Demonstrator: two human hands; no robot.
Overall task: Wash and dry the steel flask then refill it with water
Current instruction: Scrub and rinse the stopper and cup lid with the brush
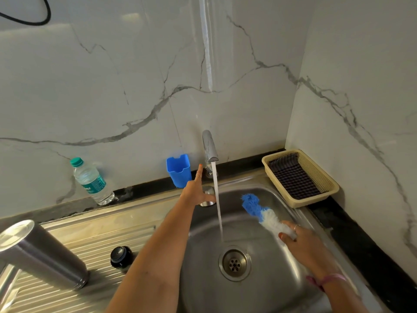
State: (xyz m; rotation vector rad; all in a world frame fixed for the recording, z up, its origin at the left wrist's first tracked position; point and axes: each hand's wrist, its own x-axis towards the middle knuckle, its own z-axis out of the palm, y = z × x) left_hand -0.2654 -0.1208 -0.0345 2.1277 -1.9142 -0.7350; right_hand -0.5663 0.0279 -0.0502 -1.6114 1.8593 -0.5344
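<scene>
Over the sink (259, 195) the tap (209, 145) runs; the left hand (198, 188), fingers straight, rests at its base, likely setting the flow. The right hand (302, 242) grips a bottle brush (259, 211), rinsing it. Apart on the worktop's left drainboard, the steel flask (38, 251) stands beside its lid (120, 256), probably draining.
</scene>
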